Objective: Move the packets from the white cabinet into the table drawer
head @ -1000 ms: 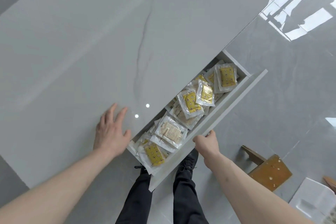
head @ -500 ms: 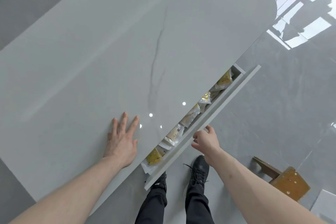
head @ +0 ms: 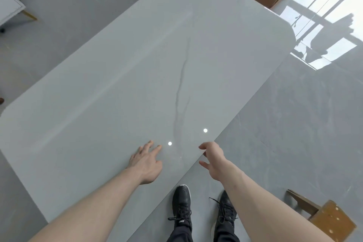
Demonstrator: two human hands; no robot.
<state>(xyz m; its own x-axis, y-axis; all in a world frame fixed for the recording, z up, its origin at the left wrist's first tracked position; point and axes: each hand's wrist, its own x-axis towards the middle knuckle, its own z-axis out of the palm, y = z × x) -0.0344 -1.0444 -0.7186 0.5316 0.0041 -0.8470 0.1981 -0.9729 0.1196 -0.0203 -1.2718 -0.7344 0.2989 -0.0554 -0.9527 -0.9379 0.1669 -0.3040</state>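
We see a glossy grey marble-look bench with rounded corners and a dark vein. The left hand lies flat on it, fingers spread, empty. The right hand hangs loosely open at the bench edge. The drawer, ajar earlier, is now shut, hiding the packets.

Both forearms were bare, no sleeves, watch or rings visible. Left hand and right hand ungloved. Dark trousers at near edge. Black lace-up shoes, left one with pale sole rim and small white tongue logo.
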